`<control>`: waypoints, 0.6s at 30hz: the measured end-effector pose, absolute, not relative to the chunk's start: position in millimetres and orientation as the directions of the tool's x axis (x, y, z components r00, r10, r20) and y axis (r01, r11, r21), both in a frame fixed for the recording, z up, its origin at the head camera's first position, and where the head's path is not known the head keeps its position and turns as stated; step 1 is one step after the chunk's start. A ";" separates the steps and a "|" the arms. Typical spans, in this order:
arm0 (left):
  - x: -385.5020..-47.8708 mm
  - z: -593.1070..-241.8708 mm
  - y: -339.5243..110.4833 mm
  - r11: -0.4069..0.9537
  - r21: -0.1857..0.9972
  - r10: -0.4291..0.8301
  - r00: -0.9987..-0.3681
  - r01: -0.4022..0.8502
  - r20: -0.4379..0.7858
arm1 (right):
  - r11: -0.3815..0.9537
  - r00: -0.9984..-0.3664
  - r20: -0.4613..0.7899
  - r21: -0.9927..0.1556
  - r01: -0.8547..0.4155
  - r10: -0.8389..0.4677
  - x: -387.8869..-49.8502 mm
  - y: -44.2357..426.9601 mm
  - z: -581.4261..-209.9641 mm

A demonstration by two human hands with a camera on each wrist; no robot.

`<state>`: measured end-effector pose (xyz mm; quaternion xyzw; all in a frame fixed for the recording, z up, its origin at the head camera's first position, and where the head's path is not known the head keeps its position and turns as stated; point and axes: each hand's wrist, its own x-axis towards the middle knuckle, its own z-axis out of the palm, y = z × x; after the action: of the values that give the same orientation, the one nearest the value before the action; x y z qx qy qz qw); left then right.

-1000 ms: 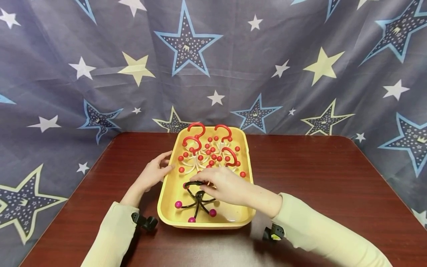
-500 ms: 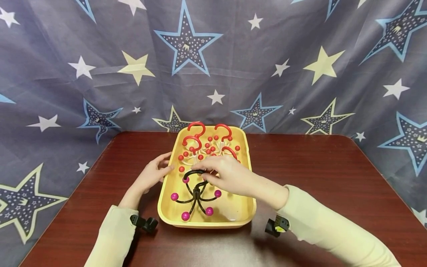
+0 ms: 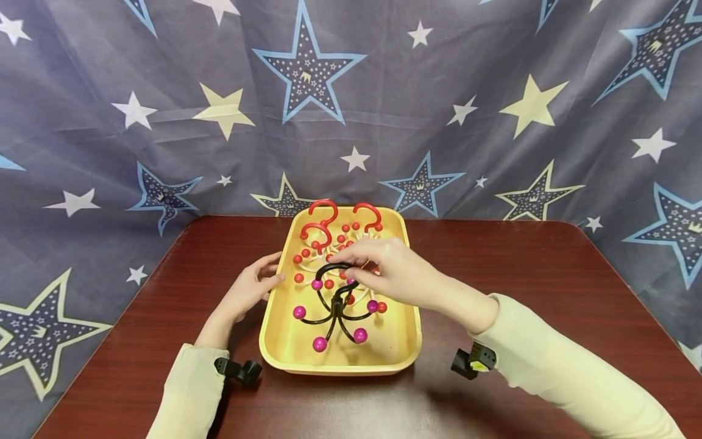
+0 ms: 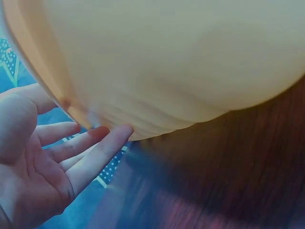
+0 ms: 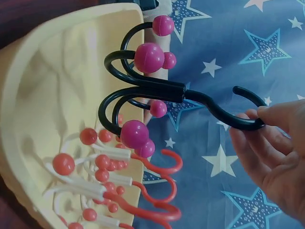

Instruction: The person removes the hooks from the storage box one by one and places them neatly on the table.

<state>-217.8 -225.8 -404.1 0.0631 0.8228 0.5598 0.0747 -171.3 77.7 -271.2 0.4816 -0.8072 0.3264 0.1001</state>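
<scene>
Right grip [image 3: 396, 271] pinches black hook [image 3: 337, 308], lower centre of frame, over yellow tray [image 3: 340, 369]; left grip [image 3: 249, 289], fingers extended, touches tray side. Best hold firmly, magenta balls [image 3: 360, 335] clear of red hooks [image 5: 125, 202].

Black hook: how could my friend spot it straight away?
On the brown table sits a yellow tray. Over it, the right hand holds the black hook by its curved top. Only this one has pink balls; its neighbours are red and white.
</scene>
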 end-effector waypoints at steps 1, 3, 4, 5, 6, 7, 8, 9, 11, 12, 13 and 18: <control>-217.5 -404.3 -225.6 0.365 0.931 0.182 -0.982 0.017 -0.053 | 0.324 -0.521 0.476 -0.436 -0.839 -0.709 -171.5 79.7 -269.7; -217.5 -405.2 -225.4 0.363 0.932 0.176 -0.983 0.014 -0.053 | 0.328 -0.531 0.472 -0.446 -0.832 -0.704 -171.8 84.0 -266.4; -217.6 -405.7 -225.3 0.361 0.933 0.172 -0.984 0.014 -0.052 | 0.332 -0.537 0.470 -0.452 -0.828 -0.700 -172.0 86.1 -265.0; -217.5 -406.1 -225.1 0.357 0.934 0.168 -0.984 0.011 -0.053 | 0.335 -0.545 0.467 -0.459 -0.823 -0.697 -172.1 88.2 -263.7; -217.5 -406.6 -225.2 0.352 0.936 0.162 -0.985 0.007 -0.054 | 0.339 -0.553 0.462 -0.468 -0.816 -0.694 -172.3 90.2 -262.6; -217.5 -407.0 -225.3 0.347 0.938 0.161 -0.986 0.006 -0.053 | 0.345 -0.560 0.457 -0.473 -0.811 -0.691 -172.4 92.4 -261.6; -217.5 -407.3 -225.6 0.343 0.939 0.162 -0.986 0.007 -0.051 | 0.351 -0.568 0.451 -0.478 -0.805 -0.688 -172.3 94.7 -260.5; -217.5 -407.6 -225.8 0.341 0.940 0.163 -0.985 0.011 -0.048 | 0.359 -0.577 0.447 -0.482 -0.799 -0.684 -172.3 97.0 -259.8; -217.3 -407.6 -225.6 0.336 0.942 0.155 -0.987 0.004 -0.051 | 0.373 -0.595 0.436 -0.493 -0.786 -0.675 -172.5 102.0 -258.9; -217.4 -407.8 -225.7 0.335 0.942 0.152 -0.987 0.003 -0.051 | 0.383 -0.604 0.432 -0.496 -0.779 -0.670 -172.3 104.7 -258.2; -217.3 -407.9 -225.7 0.336 0.942 0.154 -0.987 0.002 -0.053 | 0.389 -0.610 0.431 -0.498 -0.775 -0.665 -172.4 107.6 -257.8; -217.3 -408.5 -225.2 0.334 0.943 0.150 -0.987 -0.003 -0.056 | 0.433 -0.657 0.412 -0.515 -0.739 -0.631 -173.0 123.0 -254.8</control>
<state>-217.3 -225.2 -408.5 0.0452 0.8141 0.5752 0.0664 -173.0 123.0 -254.8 0.4064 -0.8429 0.3437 0.0788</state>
